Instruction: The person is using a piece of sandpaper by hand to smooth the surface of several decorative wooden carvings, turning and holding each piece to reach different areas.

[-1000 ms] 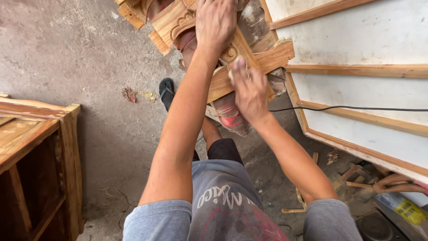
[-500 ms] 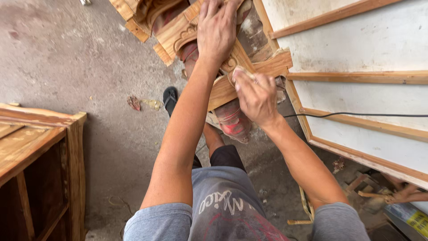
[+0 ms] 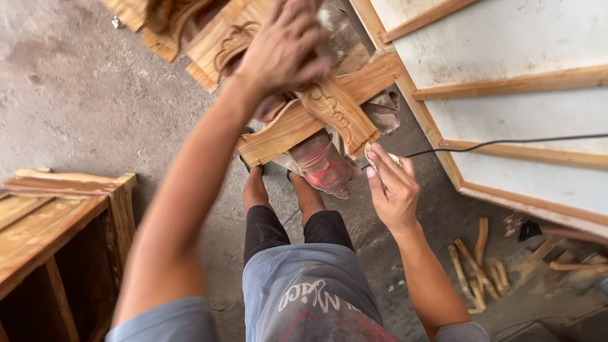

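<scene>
Fingers of the left hand [image 3: 285, 47] were closed over the top of the carved wooden piece [image 3: 316, 107], gripping it from above; the palm hid the exact contact, but the hold looked full. I noted the right hand [image 3: 392, 190] lower and to the right, its fingers [image 3: 380, 166] pinched together on something small and pale. Sandpaper or a small tool, I could not tell which.

Key relation: the carved wooden piece lay up and to the left of the right fingers, its lower carved end just beside them, near but, as far as I could see, apart. Its long plank ran diagonally, from lower left up to upper right; a shorter carved bar crossed it, slanting down toward the right hand. The left hand was on the piece; the right hand was the free one nearest its lower end.

Beneath the piece sat a reddish sack-like bundle [image 3: 320, 164], touching it from below, so the work seemed propped on it.

Counts:
- carved wooden piece in hand: one (more carved wood [image 3: 183, 25] at the top edge, cut off by the frame, count uncertain)
- white framed panels [image 3: 506, 50] at right: one structure, several wooden rails
- black cable [image 3: 506, 142] across the panels: one
- open wooden cabinet [image 3: 57, 221] at left: one
- loose wood offcuts [image 3: 475, 266] on the concrete floor [image 3: 69, 107]: about five or six
- bare feet, the person's own, below the bundle: two
</scene>
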